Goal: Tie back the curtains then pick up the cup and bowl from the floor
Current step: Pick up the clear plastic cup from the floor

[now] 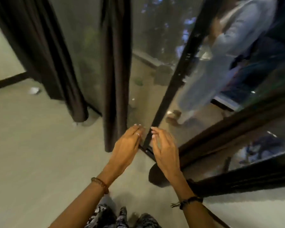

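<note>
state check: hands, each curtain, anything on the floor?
left hand: empty, fingers loosely curled
right hand: empty, fingers loosely curled
left curtain: hanging, gathered
middle curtain: hanging, gathered in a narrow column
right curtain: gathered, hem on floor
white object: lying on floor, too blurred to identify

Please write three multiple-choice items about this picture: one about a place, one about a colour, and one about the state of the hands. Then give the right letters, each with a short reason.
1. Where does the small white object lie?
A. on the floor at far left, near the leftmost curtain
B. in the right hand
C. between the person's feet

2. What colour are the curtains?
A. white
B. dark brown
C. bright red

3. How are the two hands?
A. each closed on a cup
B. open, fingers spread, holding nothing
C. clasped together

Answers: 1 A, it rests on the pale floor beside the leftmost curtain. 2 B, all folds look dark brown. 3 B, left hand and right hand hang apart on either side of the black door frame, each grip empty.
</note>
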